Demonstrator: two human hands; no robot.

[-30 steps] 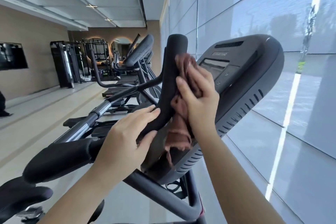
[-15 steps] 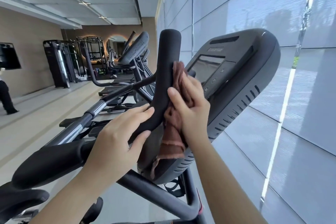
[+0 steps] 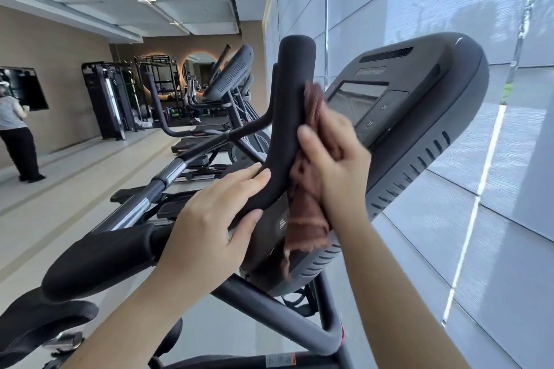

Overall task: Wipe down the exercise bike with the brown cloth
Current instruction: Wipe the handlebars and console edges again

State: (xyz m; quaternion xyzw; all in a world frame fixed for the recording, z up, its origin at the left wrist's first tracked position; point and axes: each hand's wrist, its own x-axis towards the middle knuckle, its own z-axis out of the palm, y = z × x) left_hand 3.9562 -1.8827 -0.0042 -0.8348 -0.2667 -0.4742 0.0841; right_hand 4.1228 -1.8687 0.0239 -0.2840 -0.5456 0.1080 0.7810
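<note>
Sliding lower down the upright handlebar (image 3: pixel 289 117) since a second ago, my right hand (image 3: pixel 332 159) is pinching the brown cloth (image 3: pixel 305 204) against it while my left hand (image 3: pixel 209 219) is wrapping the bend, and the dangling tail is risking catching under the console (image 3: pixel 419 117).

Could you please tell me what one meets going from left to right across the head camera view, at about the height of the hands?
Person standing by the wall → chrome bar → left hand → black handlebar → brown cloth → right hand → console → window blind.
</note>
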